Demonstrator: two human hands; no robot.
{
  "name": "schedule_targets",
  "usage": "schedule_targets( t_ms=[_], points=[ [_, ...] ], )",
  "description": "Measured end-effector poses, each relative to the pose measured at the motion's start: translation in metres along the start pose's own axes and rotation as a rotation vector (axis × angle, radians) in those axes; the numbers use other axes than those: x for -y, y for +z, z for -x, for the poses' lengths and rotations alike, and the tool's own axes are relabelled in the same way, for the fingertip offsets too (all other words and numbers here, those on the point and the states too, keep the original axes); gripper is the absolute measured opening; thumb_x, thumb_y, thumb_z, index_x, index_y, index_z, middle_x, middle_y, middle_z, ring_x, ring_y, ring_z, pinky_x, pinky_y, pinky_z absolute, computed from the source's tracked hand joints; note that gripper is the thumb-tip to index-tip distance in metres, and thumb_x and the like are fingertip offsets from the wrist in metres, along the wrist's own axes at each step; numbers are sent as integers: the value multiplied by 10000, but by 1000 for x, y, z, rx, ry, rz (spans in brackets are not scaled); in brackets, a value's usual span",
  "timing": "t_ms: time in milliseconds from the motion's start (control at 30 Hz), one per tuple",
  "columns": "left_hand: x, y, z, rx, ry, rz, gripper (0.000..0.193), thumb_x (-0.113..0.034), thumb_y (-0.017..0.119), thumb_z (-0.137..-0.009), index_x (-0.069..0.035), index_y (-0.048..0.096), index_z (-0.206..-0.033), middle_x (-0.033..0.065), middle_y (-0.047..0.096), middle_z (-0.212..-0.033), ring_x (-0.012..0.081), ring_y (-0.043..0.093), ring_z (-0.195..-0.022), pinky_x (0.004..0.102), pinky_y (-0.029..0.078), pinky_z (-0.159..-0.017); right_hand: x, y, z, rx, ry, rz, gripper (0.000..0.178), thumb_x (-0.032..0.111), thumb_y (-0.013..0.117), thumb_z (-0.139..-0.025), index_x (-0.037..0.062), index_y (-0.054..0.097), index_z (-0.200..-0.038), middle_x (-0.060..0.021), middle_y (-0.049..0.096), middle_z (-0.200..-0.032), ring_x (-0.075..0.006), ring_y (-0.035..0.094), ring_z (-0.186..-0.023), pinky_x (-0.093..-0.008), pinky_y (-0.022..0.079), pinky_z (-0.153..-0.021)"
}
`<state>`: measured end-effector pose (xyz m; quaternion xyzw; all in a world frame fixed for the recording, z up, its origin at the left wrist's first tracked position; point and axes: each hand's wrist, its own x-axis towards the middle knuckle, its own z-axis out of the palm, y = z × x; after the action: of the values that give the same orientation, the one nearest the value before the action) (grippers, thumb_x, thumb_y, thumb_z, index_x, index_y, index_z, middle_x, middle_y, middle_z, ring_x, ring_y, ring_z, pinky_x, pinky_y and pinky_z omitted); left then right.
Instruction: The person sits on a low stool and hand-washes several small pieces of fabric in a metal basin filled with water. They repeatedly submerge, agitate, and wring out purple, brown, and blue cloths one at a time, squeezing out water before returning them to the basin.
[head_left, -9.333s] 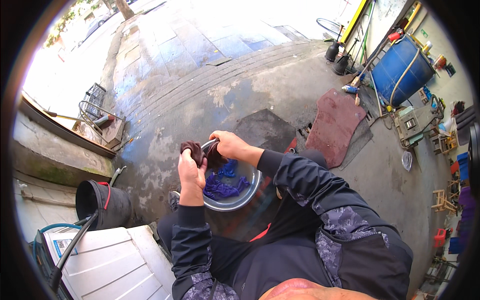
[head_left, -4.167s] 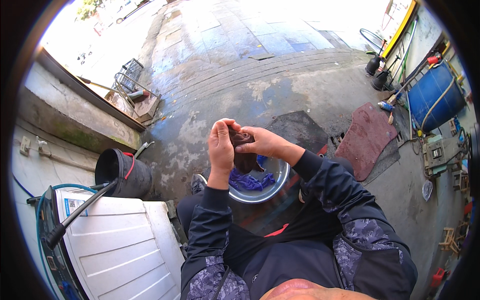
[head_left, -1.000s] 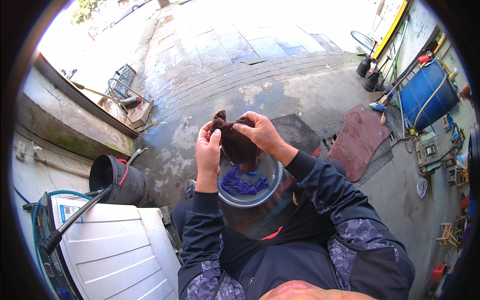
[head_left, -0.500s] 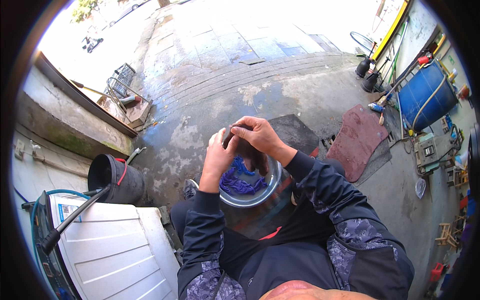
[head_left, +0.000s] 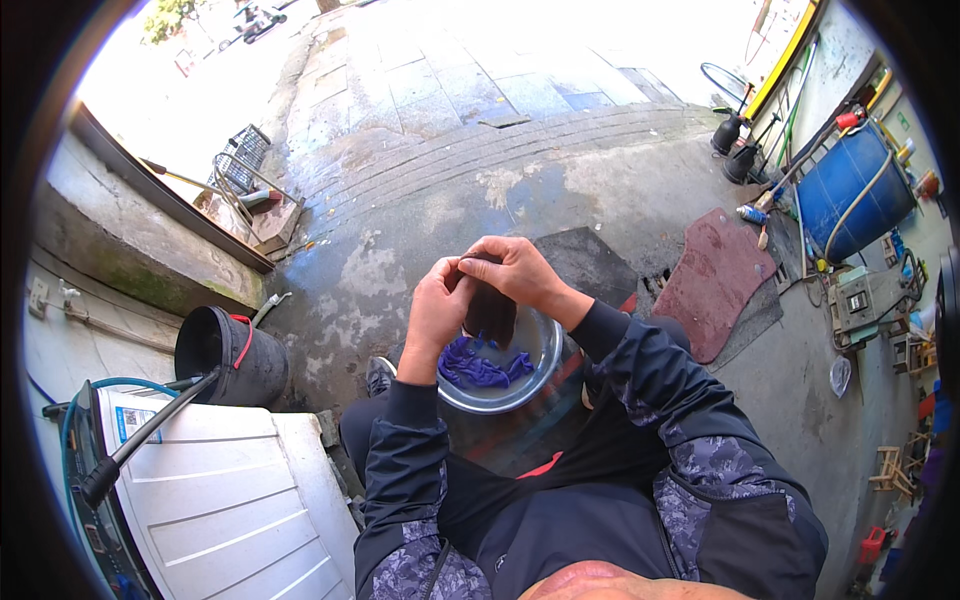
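Note:
Both hands pinch the upper edge of a dark brown cloth (head_left: 490, 314), which hangs down between them over a basin. My left hand (head_left: 436, 303) grips its left corner with thumb and fingers. Close beside it, almost touching, my right hand (head_left: 513, 270) is closed on the same edge. Under the cloth stands a round, pale, see-through basin (head_left: 548, 372) on the floor between my feet. Crumpled blue-purple cloths (head_left: 482, 371) lie in it; the hanging cloth hides part of them.
A black bucket (head_left: 262, 365) with a red handle and a white ribbed panel (head_left: 225, 490) stand at left. Dark red mats (head_left: 708, 290) lie on the floor at right, near a blue barrel (head_left: 850, 190) and a grey metal machine (head_left: 862, 305).
The brown cloth hangs straighter and flatter than before, covering more of the basin's back part. My left hand has shifted slightly down and its fingers have closed in.

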<state>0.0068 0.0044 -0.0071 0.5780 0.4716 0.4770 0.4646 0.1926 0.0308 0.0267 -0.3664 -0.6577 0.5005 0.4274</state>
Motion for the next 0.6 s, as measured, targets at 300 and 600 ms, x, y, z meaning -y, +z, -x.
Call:
schedule_targets(
  t_ms=[300, 600],
  points=[
    [-4, -3, -2, -102, -101, -70, 191, -158, 751, -1051, -7, 686, -1148, 10, 745, -1026, 74, 677, -927, 250, 559, -838, 1, 0, -3, -12, 39, 67, 197, 194, 776, -1037, 9, 790, -1100, -34, 794, -960, -76, 697, -899, -272, 580, -806],
    [-17, -6, 0, -153, 11, 42, 125, -78, 746, -1027, -30, 668, -1111, -9, 718, -1014, 63, 663, -908, 228, 537, -816, -1, -10, -7, -22, -30, 93, 272, 259, 842, -977, 18, 794, -1091, -83, 793, -934, -120, 703, -869, -319, 577, -795]
  ],
)
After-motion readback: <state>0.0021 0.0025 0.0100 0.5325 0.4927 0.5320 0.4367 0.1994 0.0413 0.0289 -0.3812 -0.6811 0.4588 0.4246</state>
